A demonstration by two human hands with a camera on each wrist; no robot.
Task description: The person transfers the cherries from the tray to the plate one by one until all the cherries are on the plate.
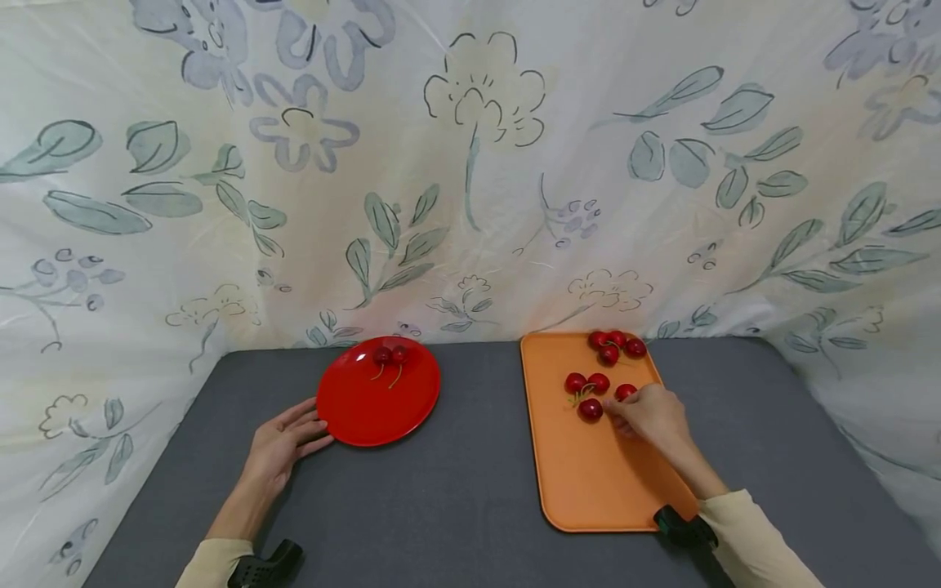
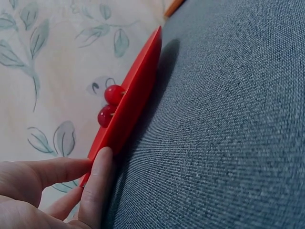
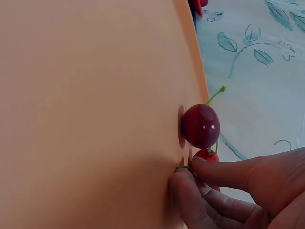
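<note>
My left hand is at the near left rim of a red plate, its fairly straight fingers touching the edge. Two red cherries with stems lie together on the plate's far part. Over the right side of an orange tray, my right hand has thumb and index finger pinched on a green cherry stem. A dark red cherry sits just beyond those fingertips, and a brighter red cherry shows beside the hand, partly covered by it.
More cherries cluster at the tray's far right corner, and a smaller group lies left of my right hand. Dark grey cloth covers the table between plate and tray. A flower-patterned curtain borders the back and sides.
</note>
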